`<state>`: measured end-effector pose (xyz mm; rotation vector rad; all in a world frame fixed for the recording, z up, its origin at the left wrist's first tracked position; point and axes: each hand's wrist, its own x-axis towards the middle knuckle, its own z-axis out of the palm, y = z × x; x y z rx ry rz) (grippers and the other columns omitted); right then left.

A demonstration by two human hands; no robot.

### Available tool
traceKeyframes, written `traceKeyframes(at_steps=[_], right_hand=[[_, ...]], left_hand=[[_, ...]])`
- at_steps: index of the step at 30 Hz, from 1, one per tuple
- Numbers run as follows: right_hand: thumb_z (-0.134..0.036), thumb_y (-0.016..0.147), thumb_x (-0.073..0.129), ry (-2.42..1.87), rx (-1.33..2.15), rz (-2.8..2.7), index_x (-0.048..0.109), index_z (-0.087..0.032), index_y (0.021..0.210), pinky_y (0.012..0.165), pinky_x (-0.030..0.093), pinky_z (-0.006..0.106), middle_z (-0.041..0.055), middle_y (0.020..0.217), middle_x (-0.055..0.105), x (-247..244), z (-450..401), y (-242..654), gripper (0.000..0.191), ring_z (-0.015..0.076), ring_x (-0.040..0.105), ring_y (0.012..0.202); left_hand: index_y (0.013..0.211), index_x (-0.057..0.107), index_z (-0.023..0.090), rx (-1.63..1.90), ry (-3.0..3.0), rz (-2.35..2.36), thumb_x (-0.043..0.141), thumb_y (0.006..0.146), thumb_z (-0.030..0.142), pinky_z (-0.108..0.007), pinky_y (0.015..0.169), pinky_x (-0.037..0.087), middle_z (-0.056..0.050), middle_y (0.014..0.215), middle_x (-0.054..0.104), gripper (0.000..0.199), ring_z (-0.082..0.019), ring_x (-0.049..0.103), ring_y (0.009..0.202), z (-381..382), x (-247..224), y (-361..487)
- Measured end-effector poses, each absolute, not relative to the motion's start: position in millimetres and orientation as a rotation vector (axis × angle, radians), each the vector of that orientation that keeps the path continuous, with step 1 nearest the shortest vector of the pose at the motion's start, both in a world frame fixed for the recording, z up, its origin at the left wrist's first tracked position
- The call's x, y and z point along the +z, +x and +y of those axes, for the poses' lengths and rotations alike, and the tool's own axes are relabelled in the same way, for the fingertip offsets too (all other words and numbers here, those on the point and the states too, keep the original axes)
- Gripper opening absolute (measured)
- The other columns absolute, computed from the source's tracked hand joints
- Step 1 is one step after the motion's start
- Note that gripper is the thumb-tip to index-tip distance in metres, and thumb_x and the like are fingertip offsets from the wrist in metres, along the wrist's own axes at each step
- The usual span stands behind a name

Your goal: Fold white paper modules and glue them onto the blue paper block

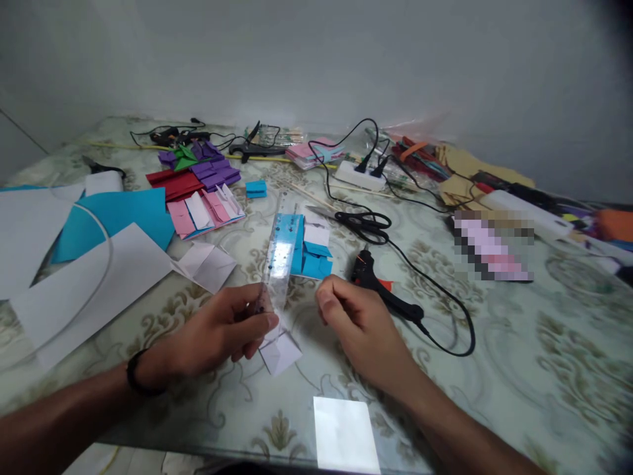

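My left hand (227, 330) pinches the near end of a clear plastic ruler (279, 257) between thumb and fingers. The ruler slants away from me, its far part over blue folded paper pieces (316, 262). Just below the left fingertips is a small white folded paper (281, 355). My right hand (359, 323) is curled closed to the right of the ruler; whatever its fingers hold, if anything, is hidden. A black glue gun (386, 287) lies beyond it, with black-handled scissors (361, 224) farther back. A white paper square (345, 432) rests at the near table edge.
White sheets (93, 290) and a blue sheet (119, 214) spread at left. Folded pink (205, 211), red (175, 185) and purple (215, 173) papers sit behind. A power strip (360, 177) with cords stands at the back. A blurred-out object (489, 247) lies at right.
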<state>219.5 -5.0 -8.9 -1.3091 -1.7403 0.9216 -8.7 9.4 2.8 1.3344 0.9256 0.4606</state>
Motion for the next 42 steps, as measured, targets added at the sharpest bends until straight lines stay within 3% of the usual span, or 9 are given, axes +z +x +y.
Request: traceKeyframes(at_steps=[3,8,16,26,34,42], right_hand=[[-0.031,0.104,0.045,-1.296,0.961,-1.787,0.046,-0.022,0.065,0.056,0.034,0.027,-0.0039,0.061,0.048,-7.8,-3.0,219.2,0.040,0.0127,0.045,0.058],[-0.030,0.100,0.058,-1.222,1.055,-1.841,0.065,-0.020,0.083,0.060,0.040,0.024,-0.0025,0.071,0.062,-6.7,-7.7,211.7,0.021,0.0131,0.055,0.065],[-0.023,0.095,0.057,-1.225,0.956,-1.880,0.057,-0.020,0.072,0.057,0.038,0.024,-0.0035,0.063,0.057,-11.2,-10.1,207.6,0.023,0.0118,0.052,0.059],[-0.016,0.084,0.055,-1.241,1.038,-1.824,0.051,-0.021,0.068,0.053,0.034,0.023,-0.0056,0.061,0.049,-10.1,-11.4,206.7,0.017,0.0109,0.045,0.056],[-0.032,0.100,0.055,-1.230,1.135,-1.802,0.059,-0.020,0.077,0.056,0.038,0.024,-0.0037,0.066,0.055,-8.9,-10.5,209.9,0.026,0.0121,0.050,0.061],[-0.038,0.101,0.058,-1.177,1.377,-1.568,0.066,-0.019,0.093,0.056,0.039,0.024,-0.0045,0.066,0.053,-9.6,-9.0,211.1,0.021,0.0122,0.049,0.060]], left_hand=[[0.078,0.052,0.020,0.453,1.375,0.920,0.059,0.098,0.035,-0.019,0.046,0.033,0.007,0.058,0.055,0.027,-0.007,0.044,0.048,9.3,1.7,-7.7],[0.080,0.054,0.019,0.426,1.526,0.976,0.057,0.099,0.036,-0.021,0.051,0.036,0.006,0.059,0.056,0.026,-0.009,0.047,0.053,7.3,2.5,-4.4],[0.078,0.057,0.018,0.363,1.740,1.081,0.058,0.095,0.032,-0.024,0.055,0.034,0.005,0.066,0.055,0.022,-0.011,0.046,0.061,3.7,-1.0,-2.2],[0.081,0.058,0.019,0.328,1.675,0.964,0.059,0.098,0.031,-0.023,0.059,0.042,0.004,0.068,0.062,0.021,-0.011,0.055,0.062,2.5,0.8,-1.6],[0.086,0.060,0.019,0.341,1.550,0.914,0.057,0.100,0.039,-0.023,0.058,0.047,0.003,0.069,0.065,0.025,-0.012,0.059,0.060,5.8,-1.3,-3.1],[0.068,0.058,0.017,0.311,1.697,0.978,0.053,0.101,0.040,-0.024,0.059,0.043,0.001,0.062,0.063,0.040,-0.012,0.059,0.060,9.6,6.9,-3.4]])
